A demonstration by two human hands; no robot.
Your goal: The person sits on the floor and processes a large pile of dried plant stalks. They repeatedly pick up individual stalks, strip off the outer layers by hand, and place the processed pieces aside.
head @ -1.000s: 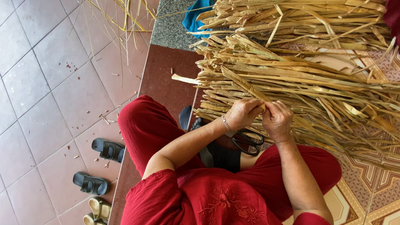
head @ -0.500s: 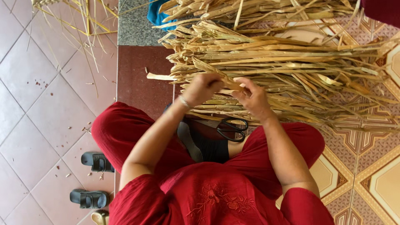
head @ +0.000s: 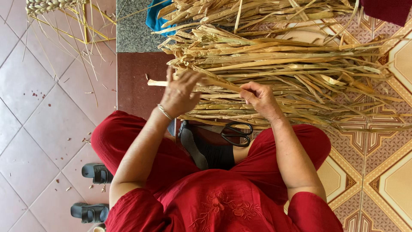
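A big pile of dried pale-yellow leaf strips [head: 292, 64] lies across the floor in front of me. My left hand [head: 182, 92], with a thin bracelet at the wrist, grips one flat strip [head: 155, 82] at the pile's near left end, its fingers partly spread. That strip's end sticks out to the left past my fingers. My right hand [head: 259, 96] pinches the same strip a little further right, resting against the pile. I sit cross-legged in red clothes [head: 214, 202].
Black-handled scissors [head: 236, 133] lie in front of my legs, next to a black sandal sole [head: 193, 146]. Two black sandals [head: 96, 172] stand on the pink tiles at left. A blue cloth [head: 154, 19] and a woven straw piece [head: 47, 5] are at the top.
Both hands have slid leftward along the pile's near edge. My left hand has spread its fingers, and the strip's end now juts out to its left.
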